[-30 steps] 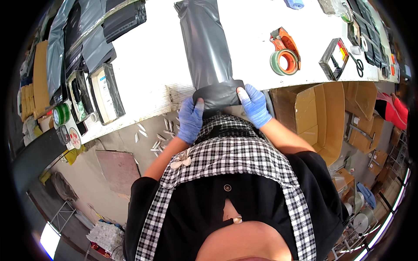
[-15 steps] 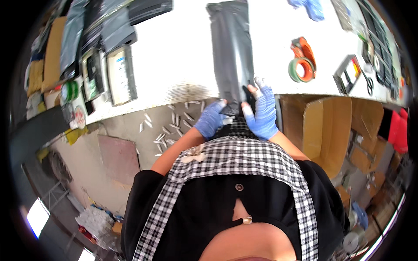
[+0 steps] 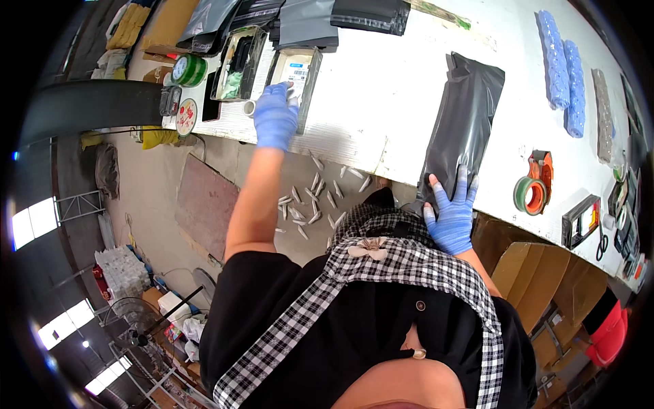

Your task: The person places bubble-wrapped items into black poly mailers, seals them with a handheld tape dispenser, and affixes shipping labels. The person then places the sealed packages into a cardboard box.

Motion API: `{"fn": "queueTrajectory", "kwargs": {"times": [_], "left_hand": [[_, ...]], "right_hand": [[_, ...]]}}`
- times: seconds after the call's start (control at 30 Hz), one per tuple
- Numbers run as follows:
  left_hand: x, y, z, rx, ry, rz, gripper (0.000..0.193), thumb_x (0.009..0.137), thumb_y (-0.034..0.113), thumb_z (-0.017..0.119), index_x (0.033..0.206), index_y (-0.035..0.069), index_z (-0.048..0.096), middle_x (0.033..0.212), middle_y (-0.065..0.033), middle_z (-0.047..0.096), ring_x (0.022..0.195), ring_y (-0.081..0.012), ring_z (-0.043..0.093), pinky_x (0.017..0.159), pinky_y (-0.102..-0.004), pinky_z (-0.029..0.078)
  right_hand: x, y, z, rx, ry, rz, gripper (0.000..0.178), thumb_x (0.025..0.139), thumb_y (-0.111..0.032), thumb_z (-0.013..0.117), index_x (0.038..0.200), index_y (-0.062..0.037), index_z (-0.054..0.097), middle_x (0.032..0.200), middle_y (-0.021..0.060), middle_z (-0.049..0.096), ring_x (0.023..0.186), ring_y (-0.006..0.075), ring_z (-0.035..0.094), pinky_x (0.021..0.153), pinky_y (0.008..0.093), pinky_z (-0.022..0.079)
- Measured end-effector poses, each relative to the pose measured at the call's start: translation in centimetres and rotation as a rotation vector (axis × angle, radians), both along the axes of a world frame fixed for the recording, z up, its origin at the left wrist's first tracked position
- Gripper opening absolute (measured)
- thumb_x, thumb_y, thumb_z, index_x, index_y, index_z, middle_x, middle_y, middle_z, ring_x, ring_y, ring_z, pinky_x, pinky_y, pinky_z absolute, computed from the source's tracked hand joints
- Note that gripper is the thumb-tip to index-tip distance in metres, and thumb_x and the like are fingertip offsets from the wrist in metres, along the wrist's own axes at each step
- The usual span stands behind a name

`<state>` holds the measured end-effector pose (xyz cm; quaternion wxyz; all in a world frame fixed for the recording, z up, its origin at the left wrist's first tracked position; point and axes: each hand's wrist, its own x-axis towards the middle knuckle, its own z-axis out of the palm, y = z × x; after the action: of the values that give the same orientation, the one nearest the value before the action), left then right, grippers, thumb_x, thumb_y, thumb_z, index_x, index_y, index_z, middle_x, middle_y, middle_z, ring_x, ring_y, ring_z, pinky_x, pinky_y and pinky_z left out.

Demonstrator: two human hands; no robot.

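My left hand (image 3: 276, 117), in a blue glove, reaches over the near end of a shallow open box (image 3: 314, 76) holding a stack of white printed labels (image 3: 296, 73). Its fingertips are at the labels, with thumb and forefinger apart and nothing visible between them. On the right, a dark grey plastic mailing bag (image 3: 465, 112) lies lengthwise, filled and bulging, its near end at the table edge. My right hand (image 3: 452, 215), also gloved in blue, rests on that near end with fingers spread. The bag's near tip is partly hidden by the hand and my apron.
An orange tape dispenser (image 3: 535, 183) stands right of the bag, near scissors (image 3: 602, 243) and a small black-framed box (image 3: 581, 221). Blue wrapped rolls (image 3: 555, 61) lie at far right. Flat grey bags (image 3: 308, 20) lie at the back. Cardboard boxes (image 3: 528, 273) stand below the right table edge.
My left hand has left the bag's near end and moved left to the label box. The right hand stays at the bag, fingers spread. The view has shifted left and turned.
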<state>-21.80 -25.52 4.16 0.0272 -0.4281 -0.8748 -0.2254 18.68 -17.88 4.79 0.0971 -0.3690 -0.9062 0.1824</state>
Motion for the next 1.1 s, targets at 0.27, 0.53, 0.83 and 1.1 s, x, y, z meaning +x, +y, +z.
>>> {"fn": "queueTrajectory", "kwargs": {"times": [0.27, 0.53, 0.83, 1.1], "left_hand": [[-4.8, 2.2, -3.8, -0.363, -0.116, 0.028, 0.044, 0.068, 0.014, 0.081, 0.11, 0.011, 0.066, 0.116, -0.0175, 0.062, 0.105, -0.0337, 0.061, 0.093, -0.039, 0.049], [-5.1, 2.8, -3.3, -0.46, -0.159, 0.021, 0.04, 0.067, 0.009, 0.081, 0.103, 0.011, 0.065, 0.109, -0.016, 0.061, 0.104, -0.0338, 0.061, 0.091, -0.0387, 0.05], [-6.2, 2.2, -3.6, -0.405, -0.162, -0.054, 0.025, 0.069, 0.01, 0.077, 0.092, 0.008, 0.068, 0.095, -0.017, 0.065, 0.091, -0.0338, 0.063, 0.082, -0.0402, 0.051], [-3.0, -0.1, 2.6, 0.108, -0.15, 0.156, 0.023, 0.075, 0.014, 0.079, 0.091, 0.002, 0.066, 0.085, -0.0149, 0.065, 0.077, -0.0263, 0.064, 0.072, -0.0362, 0.053]], "right_hand": [[-1.0, 0.9, -0.2, -0.05, 0.068, -0.14, 0.033, 0.071, -0.016, 0.079, 0.102, -0.0122, 0.067, 0.145, 0.024, 0.032, 0.132, 0.0458, 0.031, 0.108, 0.0521, 0.032], [-1.0, 1.1, -0.7, 0.014, 0.115, -0.138, 0.036, 0.069, -0.022, 0.08, 0.101, -0.0138, 0.066, 0.138, 0.0216, 0.038, 0.125, 0.0462, 0.034, 0.105, 0.0541, 0.034], [-1.1, 0.9, -0.9, 0.028, 0.092, -0.13, 0.035, 0.071, -0.024, 0.079, 0.102, -0.0138, 0.066, 0.139, 0.0219, 0.037, 0.126, 0.046, 0.034, 0.105, 0.0544, 0.033], [-0.8, 1.1, 1.0, 0.133, 0.11, -0.1, 0.055, 0.071, -0.032, 0.08, 0.12, -0.0147, 0.062, 0.139, 0.0208, 0.037, 0.127, 0.0443, 0.034, 0.105, 0.0526, 0.032]]}}
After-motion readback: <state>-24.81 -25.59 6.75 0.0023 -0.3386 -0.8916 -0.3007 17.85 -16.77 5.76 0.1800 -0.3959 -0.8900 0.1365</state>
